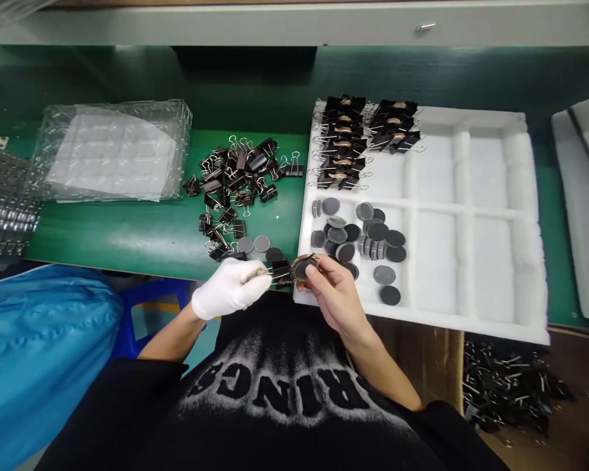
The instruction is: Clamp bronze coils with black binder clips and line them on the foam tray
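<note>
At the tabletop's near edge, your gloved left hand (230, 288) pinches a binder clip (281, 271) by its wire handles while your bare right hand's (334, 293) fingers (315, 277) close on a round disc (304, 267); keep the disc square to the clip's mouth. Beyond, the white foam tray (476, 216) holds loose discs (368, 239) nearer, clipped assemblies (343, 140) farther.

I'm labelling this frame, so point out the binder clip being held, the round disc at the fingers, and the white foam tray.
binder clip (281, 271), head view, black body.
round disc (304, 268), head view, dark face.
white foam tray (471, 324), head view, front rim.
</note>
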Demonstrator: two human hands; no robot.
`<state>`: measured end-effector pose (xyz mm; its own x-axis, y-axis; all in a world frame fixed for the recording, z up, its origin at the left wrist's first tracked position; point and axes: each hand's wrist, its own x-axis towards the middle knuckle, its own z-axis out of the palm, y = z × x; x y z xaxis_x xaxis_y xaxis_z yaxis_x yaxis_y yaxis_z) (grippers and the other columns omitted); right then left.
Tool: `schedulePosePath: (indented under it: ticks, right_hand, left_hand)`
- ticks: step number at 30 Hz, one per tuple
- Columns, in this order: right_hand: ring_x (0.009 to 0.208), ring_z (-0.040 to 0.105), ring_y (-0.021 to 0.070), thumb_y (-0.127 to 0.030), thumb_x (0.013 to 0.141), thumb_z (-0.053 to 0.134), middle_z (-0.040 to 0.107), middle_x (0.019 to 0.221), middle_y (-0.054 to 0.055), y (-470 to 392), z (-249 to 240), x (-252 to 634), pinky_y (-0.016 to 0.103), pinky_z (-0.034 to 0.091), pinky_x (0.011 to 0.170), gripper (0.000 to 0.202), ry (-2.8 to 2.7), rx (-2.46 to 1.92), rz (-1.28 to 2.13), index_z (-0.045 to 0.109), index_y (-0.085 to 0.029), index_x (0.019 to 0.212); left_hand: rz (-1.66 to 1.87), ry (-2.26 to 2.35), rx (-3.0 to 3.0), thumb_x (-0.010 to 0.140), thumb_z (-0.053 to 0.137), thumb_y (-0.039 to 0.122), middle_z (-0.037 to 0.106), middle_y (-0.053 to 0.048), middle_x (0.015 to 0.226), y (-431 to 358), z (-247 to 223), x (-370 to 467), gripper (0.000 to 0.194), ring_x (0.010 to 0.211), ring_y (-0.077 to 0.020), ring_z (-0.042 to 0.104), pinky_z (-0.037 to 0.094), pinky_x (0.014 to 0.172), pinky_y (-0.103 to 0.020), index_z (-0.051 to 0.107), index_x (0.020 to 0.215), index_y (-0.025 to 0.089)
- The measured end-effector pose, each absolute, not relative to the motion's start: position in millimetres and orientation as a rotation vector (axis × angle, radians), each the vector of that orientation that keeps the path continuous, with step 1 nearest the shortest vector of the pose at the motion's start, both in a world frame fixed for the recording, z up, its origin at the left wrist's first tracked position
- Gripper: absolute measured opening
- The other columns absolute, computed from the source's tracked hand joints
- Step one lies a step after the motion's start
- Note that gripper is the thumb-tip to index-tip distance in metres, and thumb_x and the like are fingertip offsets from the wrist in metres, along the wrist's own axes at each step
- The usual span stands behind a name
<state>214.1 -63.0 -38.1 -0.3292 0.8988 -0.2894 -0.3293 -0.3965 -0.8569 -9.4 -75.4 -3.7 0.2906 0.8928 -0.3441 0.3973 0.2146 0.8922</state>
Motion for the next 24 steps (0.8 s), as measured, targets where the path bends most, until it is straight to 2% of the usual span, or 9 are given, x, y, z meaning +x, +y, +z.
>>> schedulePosePath:
  ticks: [11, 15, 18, 20, 22, 24]
  right_hand:
    - [0.072, 0.058, 0.0130, -0.040, 0.096, 0.074, 0.062, 0.090, 0.000, -74, -35, 205, 0.028, 0.048, 0.067, 0.014, -0.879, -0.975, 1.843, 0.078, -0.027, 0.099]
    - [0.074, 0.058, 0.0131, -0.041, 0.096, 0.074, 0.064, 0.090, 0.000, -79, -44, 206, 0.027, 0.049, 0.068, 0.013, -0.846, -1.005, 1.828, 0.078, -0.028, 0.099]
    - [0.078, 0.058, 0.0137, -0.042, 0.094, 0.076, 0.065, 0.091, 0.001, -83, -48, 206, 0.027, 0.049, 0.071, 0.016, -0.845, -0.979, 1.789, 0.079, -0.028, 0.100]
    - [0.080, 0.057, 0.0146, -0.044, 0.091, 0.079, 0.064, 0.088, 0.002, -86, -47, 205, 0.026, 0.049, 0.073, 0.019, -0.796, -0.915, 1.803, 0.080, -0.026, 0.096]
    - [0.080, 0.058, 0.0153, -0.046, 0.089, 0.080, 0.063, 0.084, 0.003, -87, -44, 206, 0.026, 0.050, 0.072, 0.022, -0.722, -0.853, 1.851, 0.079, -0.024, 0.089]
    - [0.080, 0.058, 0.0157, -0.046, 0.087, 0.081, 0.063, 0.083, 0.003, -86, -43, 206, 0.027, 0.050, 0.071, 0.024, -0.669, -0.818, 1.896, 0.077, -0.023, 0.085]
  left_hand:
    - [0.521, 1.401, 1.441, 0.093, 0.051, 0.038, 0.051, 0.007, 0.043, -82, -2, 3, 0.035, 0.040, -0.0077, 0.046, 0.035, 0.045, -0.021, 0.053, 0.064, 0.020]
    - [0.455, 1.372, 1.651, 0.098, 0.044, 0.034, 0.059, 0.006, 0.052, -86, -7, 1, 0.030, 0.047, -0.0093, 0.053, 0.042, 0.054, -0.023, 0.060, 0.076, 0.020]
    - [0.594, 1.490, 2.020, 0.103, 0.039, 0.033, 0.068, 0.003, 0.064, -86, -16, -10, 0.034, 0.056, -0.0110, 0.061, 0.045, 0.062, -0.025, 0.069, 0.090, 0.020]
    - [0.726, 1.731, 2.162, 0.103, 0.045, 0.037, 0.068, 0.000, 0.062, -82, -22, -23, 0.035, 0.057, -0.0135, 0.061, 0.042, 0.062, -0.028, 0.070, 0.084, 0.019]
    - [0.712, 1.981, 2.241, 0.101, 0.055, 0.042, 0.065, -0.002, 0.060, -77, -24, -39, 0.037, 0.056, -0.0155, 0.057, 0.035, 0.061, -0.032, 0.069, 0.077, 0.019]
    - [0.516, 2.080, 2.405, 0.098, 0.062, 0.048, 0.067, -0.005, 0.070, -71, -23, -54, 0.034, 0.064, -0.0183, 0.058, 0.031, 0.063, -0.034, 0.074, 0.086, 0.019]
